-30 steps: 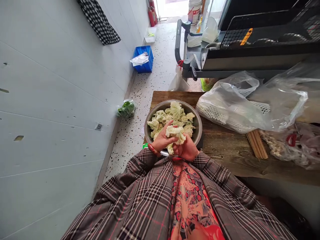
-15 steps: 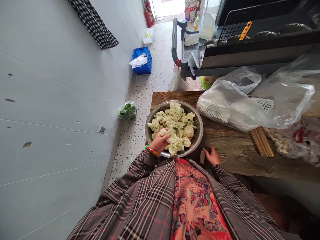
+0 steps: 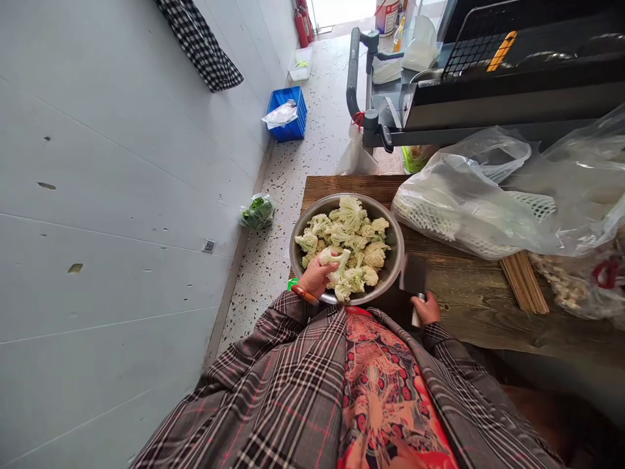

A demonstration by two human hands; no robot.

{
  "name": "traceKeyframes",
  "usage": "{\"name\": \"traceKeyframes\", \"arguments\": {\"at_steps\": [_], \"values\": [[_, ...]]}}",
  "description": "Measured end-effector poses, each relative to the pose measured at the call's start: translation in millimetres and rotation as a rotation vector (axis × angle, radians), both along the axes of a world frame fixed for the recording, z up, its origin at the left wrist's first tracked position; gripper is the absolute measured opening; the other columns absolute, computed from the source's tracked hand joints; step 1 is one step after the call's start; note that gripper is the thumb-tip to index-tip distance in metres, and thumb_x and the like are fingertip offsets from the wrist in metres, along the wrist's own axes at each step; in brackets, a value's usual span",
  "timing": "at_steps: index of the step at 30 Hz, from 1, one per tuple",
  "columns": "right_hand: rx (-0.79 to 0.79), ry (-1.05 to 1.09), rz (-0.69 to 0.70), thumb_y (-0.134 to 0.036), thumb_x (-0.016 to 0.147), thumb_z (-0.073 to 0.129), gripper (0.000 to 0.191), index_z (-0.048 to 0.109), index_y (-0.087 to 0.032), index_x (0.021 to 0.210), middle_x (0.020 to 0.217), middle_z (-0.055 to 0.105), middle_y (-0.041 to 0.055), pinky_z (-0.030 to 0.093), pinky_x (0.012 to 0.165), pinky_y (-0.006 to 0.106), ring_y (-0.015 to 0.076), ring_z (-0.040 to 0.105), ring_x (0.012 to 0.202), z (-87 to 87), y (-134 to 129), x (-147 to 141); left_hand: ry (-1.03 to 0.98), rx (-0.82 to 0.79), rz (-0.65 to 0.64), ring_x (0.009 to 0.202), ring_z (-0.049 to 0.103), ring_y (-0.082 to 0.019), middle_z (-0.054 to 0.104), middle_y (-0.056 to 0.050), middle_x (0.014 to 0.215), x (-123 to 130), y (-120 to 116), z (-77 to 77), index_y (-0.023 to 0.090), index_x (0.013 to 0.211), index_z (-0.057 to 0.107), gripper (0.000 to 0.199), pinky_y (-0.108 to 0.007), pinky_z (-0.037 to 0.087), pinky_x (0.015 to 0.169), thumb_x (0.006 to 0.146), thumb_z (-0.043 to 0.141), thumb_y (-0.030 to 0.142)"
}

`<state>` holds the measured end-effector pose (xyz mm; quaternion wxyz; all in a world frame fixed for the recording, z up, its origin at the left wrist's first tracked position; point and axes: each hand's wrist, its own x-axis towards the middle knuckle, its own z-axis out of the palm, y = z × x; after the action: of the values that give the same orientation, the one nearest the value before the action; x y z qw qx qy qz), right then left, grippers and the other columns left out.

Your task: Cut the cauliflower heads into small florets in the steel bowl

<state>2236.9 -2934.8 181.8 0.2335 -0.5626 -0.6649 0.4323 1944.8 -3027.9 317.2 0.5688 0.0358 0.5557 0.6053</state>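
My left hand (image 3: 315, 275) is closed around a cauliflower floret (image 3: 340, 259), its pale stem pointing up and right, over the near left part of a metal bowl (image 3: 401, 251). Cut cauliflower pieces (image 3: 352, 228) fill much of the bowl. To the right of the bowl, my right hand (image 3: 426, 309) grips the handle of a cleaver (image 3: 414, 275). The wide dark blade points away from me, close to the bowl's right rim.
The bowl stands on a wooden table (image 3: 459, 286). Plastic bags (image 3: 473, 195) and a bundle of wooden sticks (image 3: 523, 283) lie to the right. A cart (image 3: 385, 130) is beyond. Bagged greens (image 3: 257, 212) and a blue crate (image 3: 288, 117) sit on the floor by the wall.
My right hand has taken hold of the cleaver's handle and lifted the cleaver, its blade now showing beside the bowl. In my left hand the floret has tilted to the right.
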Motion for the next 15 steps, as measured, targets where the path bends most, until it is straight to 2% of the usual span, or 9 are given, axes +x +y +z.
{"name": "traceKeyframes", "arguments": {"at_steps": [3,5,7,9,11,13,15], "values": [[-0.151,0.128,-0.171,-0.04,0.069,0.058,0.024,0.047,-0.024,0.082,0.06,0.058,-0.0048,0.045,0.039,0.026,0.0143,0.056,0.044,17.5,-9,2,-0.079,0.006,-0.007,0.076,0.066,-0.016,0.066,0.0,0.081,2,-1,0.4,0.016,0.09,0.057,0.04,-0.028,0.053,0.07,0.057,0.081,0.017],[-0.292,0.286,-0.273,-0.042,0.067,0.065,0.032,0.048,-0.023,0.087,0.069,0.063,-0.0027,0.048,0.041,0.026,0.0134,0.058,0.047,38.8,-11,-5,-0.137,0.0,-0.037,0.08,0.068,-0.02,0.067,-0.001,0.083,5,0,2.4,0.016,0.092,0.057,0.04,-0.033,0.055,0.072,0.059,0.08,0.018],[-0.332,0.374,-0.265,-0.046,0.069,0.069,0.036,0.052,-0.022,0.09,0.065,0.061,-0.004,0.046,0.04,0.024,0.0113,0.054,0.043,66.9,-10,-16,-0.163,-0.007,-0.072,0.081,0.069,-0.021,0.068,-0.003,0.085,8,3,5.3,0.015,0.094,0.058,0.04,-0.035,0.055,0.072,0.06,0.079,0.018],[-0.215,0.366,-0.166,-0.047,0.077,0.063,0.034,0.057,-0.022,0.099,0.058,0.058,-0.0054,0.045,0.042,0.023,0.0114,0.053,0.042,96.5,-9,-31,-0.158,-0.013,-0.091,0.077,0.068,-0.019,0.069,-0.004,0.084,12,6,8.9,0.014,0.096,0.06,0.039,-0.032,0.055,0.07,0.061,0.079,0.018],[0.023,0.252,-0.059,-0.043,0.082,0.06,0.029,0.062,-0.02,0.1,0.059,0.061,-0.0012,0.051,0.052,0.028,0.015,0.058,0.049,120.3,-10,-46,-0.148,-0.011,-0.092,0.071,0.067,-0.016,0.07,-0.005,0.081,15,7,13.0,0.012,0.097,0.061,0.039,-0.028,0.054,0.067,0.062,0.078,0.018],[0.227,0.195,0.066,-0.039,0.085,0.057,0.026,0.066,-0.02,0.1,0.073,0.069,0.0054,0.055,0.066,0.033,0.0202,0.066,0.064,133.2,-13,-61,-0.138,-0.007,-0.084,0.067,0.066,-0.014,0.07,-0.005,0.08,18,7,17.2,0.011,0.097,0.063,0.039,-0.027,0.053,0.067,0.063,0.078,0.019],[0.346,0.214,0.242,-0.034,0.088,0.053,0.026,0.066,-0.022,0.107,0.092,0.073,0.0079,0.056,0.078,0.035,0.0222,0.069,0.082,135.0,-17,-75,-0.134,0.002,-0.066,0.067,0.065,-0.014,0.071,-0.005,0.079,20,6,20.9,0.011,0.097,0.064,0.039,-0.027,0.053,0.069,0.062,0.078,0.018]]}}
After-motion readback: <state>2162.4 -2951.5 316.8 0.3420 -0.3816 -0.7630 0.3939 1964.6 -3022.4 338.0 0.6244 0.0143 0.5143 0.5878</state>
